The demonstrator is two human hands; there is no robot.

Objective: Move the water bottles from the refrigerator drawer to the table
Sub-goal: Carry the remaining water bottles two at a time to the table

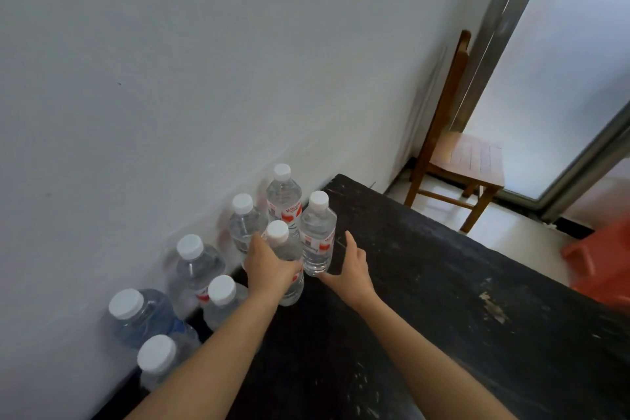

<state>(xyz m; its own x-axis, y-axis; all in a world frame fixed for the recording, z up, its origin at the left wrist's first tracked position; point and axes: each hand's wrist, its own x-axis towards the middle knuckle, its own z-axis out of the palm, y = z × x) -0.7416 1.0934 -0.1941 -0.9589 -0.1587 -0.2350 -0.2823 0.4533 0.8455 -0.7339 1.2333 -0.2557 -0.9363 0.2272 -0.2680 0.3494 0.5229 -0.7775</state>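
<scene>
Gripping a water bottle (294, 286) with the left hand (269, 266), likely to stand it on the black table (443, 283); holding the right hand (353, 268) open, empty, beside the next bottle (318, 235).

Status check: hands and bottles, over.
Left hand gripping bottle on table. Right hand open, beside next bottle. Other bottles crowd close along wall.

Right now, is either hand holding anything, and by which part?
The left hand grips a water bottle round its middle; the right hand is open, holding nothing.
</scene>
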